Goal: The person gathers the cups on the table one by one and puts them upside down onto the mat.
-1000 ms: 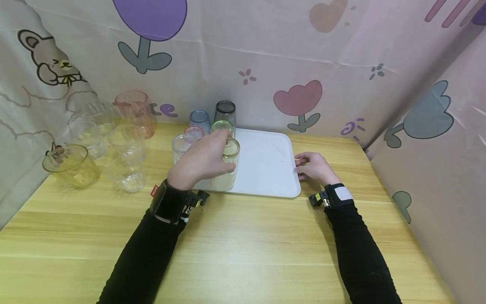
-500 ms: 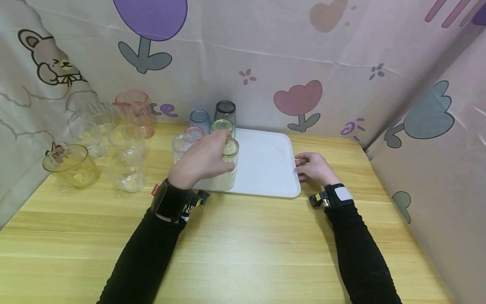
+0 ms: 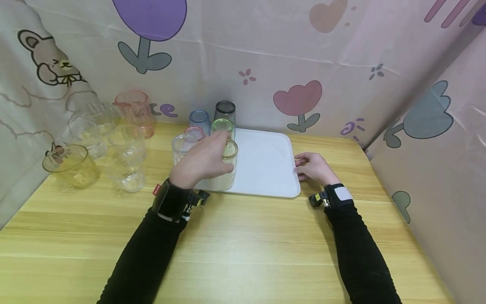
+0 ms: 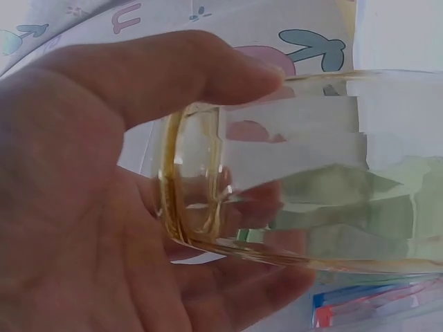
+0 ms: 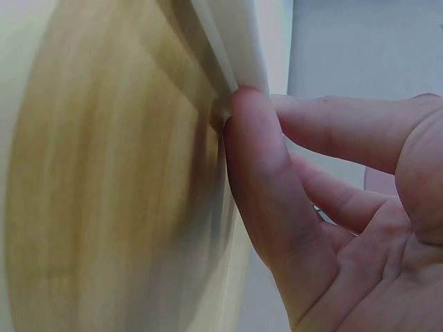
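Gripping the clear yellow-rimmed glass tumbler [image 3: 226, 166] at frame centre, the left hand [image 3: 201, 162] curls its fingers [image 4: 201, 69] round it; the right hand [image 3: 315, 167] fingers [image 5: 259, 187] press the flat white plastic tray [image 3: 265, 164] edge.

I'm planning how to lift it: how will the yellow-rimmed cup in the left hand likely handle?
The cup looks clear, thin-walled and empty, so probably light. Its smooth faceted sides may be slippery in the left hand. It is tall and narrow on the tray, so a push near the rim could tip it.
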